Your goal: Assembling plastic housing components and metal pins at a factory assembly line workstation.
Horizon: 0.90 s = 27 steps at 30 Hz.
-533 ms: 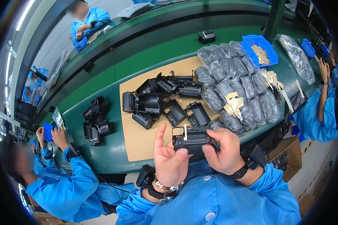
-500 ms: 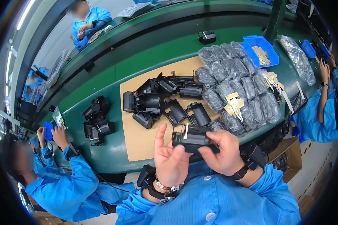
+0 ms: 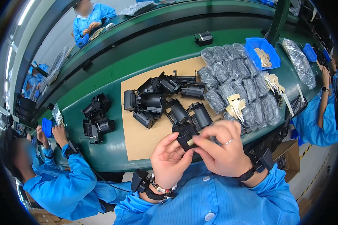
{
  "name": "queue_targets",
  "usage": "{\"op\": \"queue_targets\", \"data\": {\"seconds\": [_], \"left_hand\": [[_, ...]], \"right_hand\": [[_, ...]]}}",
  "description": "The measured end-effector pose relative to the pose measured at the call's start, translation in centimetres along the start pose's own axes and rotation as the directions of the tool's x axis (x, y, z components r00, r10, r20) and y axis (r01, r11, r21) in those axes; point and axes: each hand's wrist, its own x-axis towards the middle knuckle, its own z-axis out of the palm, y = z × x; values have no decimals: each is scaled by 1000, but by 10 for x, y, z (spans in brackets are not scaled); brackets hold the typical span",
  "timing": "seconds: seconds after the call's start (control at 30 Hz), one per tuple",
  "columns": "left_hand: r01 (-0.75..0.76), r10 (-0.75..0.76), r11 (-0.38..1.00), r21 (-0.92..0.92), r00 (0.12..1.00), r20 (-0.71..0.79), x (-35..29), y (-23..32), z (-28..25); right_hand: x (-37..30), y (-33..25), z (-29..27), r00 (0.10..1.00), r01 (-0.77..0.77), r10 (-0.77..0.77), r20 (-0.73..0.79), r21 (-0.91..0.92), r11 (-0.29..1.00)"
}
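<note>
Both hands have drawn closer since a moment ago. Left hand (image 3: 171,159) and right hand (image 3: 221,150) pinch a black plastic part (image 3: 184,134) between fingertips above the cardboard sheet (image 3: 146,138); fingers hide its lower half. Beyond lie more black housings (image 3: 154,99) and grey bagged parts (image 3: 236,82).

Green bench (image 3: 101,150) — cardboard sheet (image 3: 146,138), black parts (image 3: 154,101).

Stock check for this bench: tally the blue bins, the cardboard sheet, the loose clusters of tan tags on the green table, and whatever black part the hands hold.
Blue bins: 2 (second)
Cardboard sheet: 1
Tan tag clusters: 2 (second)
Black part in the hands: 1
Total: 6
</note>
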Motion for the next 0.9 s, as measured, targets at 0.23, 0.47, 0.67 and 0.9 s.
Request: {"op": "queue_targets", "data": {"seconds": [0.23, 0.47, 0.67, 0.9], "left_hand": [[-40, 27, 984, 176, 997, 75, 0, 6, 2], [-23, -48, 921, 388, 984, 173, 5, 8, 6], [20, -54, 962, 273, 991, 118, 11, 9, 9], [8, 2, 937, 350, 1000, -28, 10, 24, -9]], "right_hand": [[-5, 7, 2, 1000, -29, 29, 2, 178, 984], [-2, 13, -7, 990, -71, 46, 133, 187, 980], [-4, 18, -20, 983, -125, 42, 178, 482, 867], [17, 105, -71, 720, -337, 620, -312, 625, 705]]}}
